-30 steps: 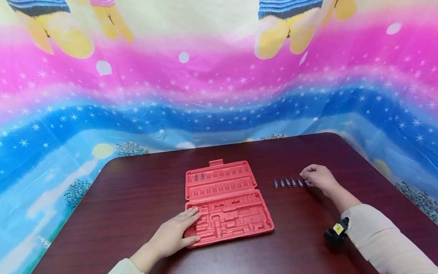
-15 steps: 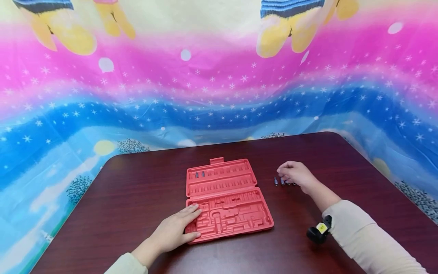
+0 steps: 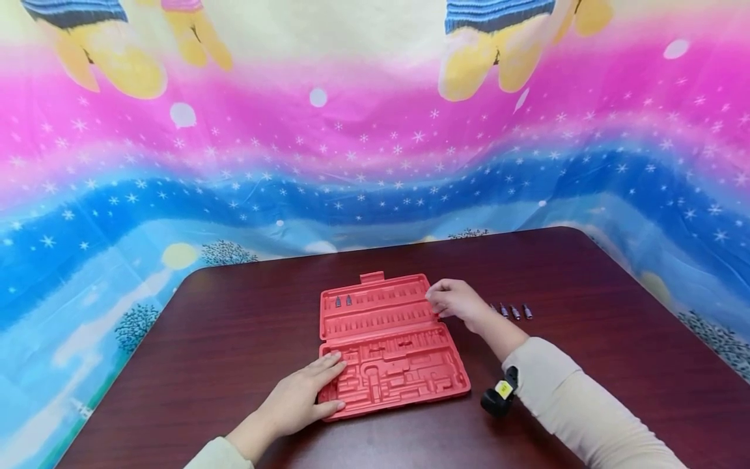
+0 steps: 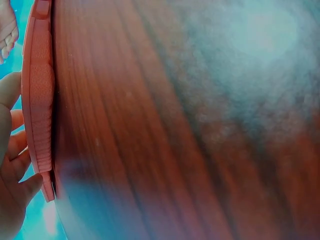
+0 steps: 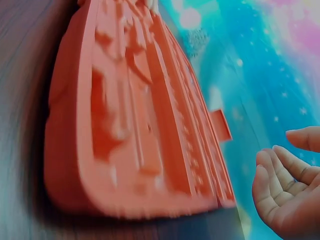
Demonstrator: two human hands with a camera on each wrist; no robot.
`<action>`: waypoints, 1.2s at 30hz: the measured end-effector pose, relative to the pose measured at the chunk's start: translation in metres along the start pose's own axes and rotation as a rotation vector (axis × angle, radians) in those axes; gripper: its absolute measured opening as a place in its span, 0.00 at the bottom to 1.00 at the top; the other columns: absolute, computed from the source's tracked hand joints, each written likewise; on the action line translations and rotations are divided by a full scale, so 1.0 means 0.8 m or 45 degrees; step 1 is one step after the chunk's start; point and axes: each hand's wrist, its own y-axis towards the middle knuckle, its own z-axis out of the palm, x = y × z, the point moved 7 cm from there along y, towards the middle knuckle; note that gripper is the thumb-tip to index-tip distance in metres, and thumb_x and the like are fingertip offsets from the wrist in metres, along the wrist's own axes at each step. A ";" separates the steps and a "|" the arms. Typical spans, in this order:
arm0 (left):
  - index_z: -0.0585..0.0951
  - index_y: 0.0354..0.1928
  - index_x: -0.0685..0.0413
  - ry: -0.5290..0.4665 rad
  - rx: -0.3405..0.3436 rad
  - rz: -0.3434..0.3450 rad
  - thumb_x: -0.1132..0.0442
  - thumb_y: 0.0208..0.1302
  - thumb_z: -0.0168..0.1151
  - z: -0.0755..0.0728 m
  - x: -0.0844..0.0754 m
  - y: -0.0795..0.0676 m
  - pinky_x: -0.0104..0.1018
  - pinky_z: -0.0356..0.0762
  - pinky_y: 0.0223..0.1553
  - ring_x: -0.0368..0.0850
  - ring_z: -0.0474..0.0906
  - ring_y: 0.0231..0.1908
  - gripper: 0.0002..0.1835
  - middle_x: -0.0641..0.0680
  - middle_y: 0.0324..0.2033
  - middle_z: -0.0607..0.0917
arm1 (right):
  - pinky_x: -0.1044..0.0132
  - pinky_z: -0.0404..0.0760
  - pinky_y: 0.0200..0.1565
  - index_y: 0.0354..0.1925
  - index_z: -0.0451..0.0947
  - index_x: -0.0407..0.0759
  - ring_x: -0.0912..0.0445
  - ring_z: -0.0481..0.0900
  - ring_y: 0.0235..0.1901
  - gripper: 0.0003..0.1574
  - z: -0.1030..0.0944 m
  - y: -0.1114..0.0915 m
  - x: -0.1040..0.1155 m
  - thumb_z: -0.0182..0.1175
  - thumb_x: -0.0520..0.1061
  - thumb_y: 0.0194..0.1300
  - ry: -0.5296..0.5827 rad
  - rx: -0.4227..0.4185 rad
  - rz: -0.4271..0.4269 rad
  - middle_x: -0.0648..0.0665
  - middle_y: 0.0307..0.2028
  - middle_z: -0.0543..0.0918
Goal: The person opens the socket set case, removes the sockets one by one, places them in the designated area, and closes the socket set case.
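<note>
An open red plastic tool case lies on the table, its moulded compartments facing up. My left hand rests on its left edge, fingers extended over the rim and thumb near the front corner. Beside the case's right edge, my right hand hovers with loosely bent fingers. In the right wrist view, the thumb stands apart from the fingers and nothing shows between them. Two small dark metal bits stand in the upper left slots of the lid. More such bits lie in a row behind the right wrist, partly hidden.
The dark reddish wooden table has a rounded far corner on each side. A patterned cloth hangs behind it. A black wrist camera is strapped to the right sleeve.
My right hand has moved left from the far end of the row of bits to the case's right edge. The bits it covered there now show. The left hand stays on the case.
</note>
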 end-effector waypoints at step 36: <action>0.69 0.57 0.53 -0.018 -0.001 0.008 0.40 0.53 0.53 0.001 -0.001 0.001 0.44 0.65 0.50 0.46 0.60 0.57 0.33 0.53 0.58 0.66 | 0.60 0.74 0.41 0.39 0.72 0.34 0.50 0.73 0.41 0.09 0.150 0.107 0.017 0.52 0.38 0.60 0.001 0.175 0.061 0.41 0.41 0.75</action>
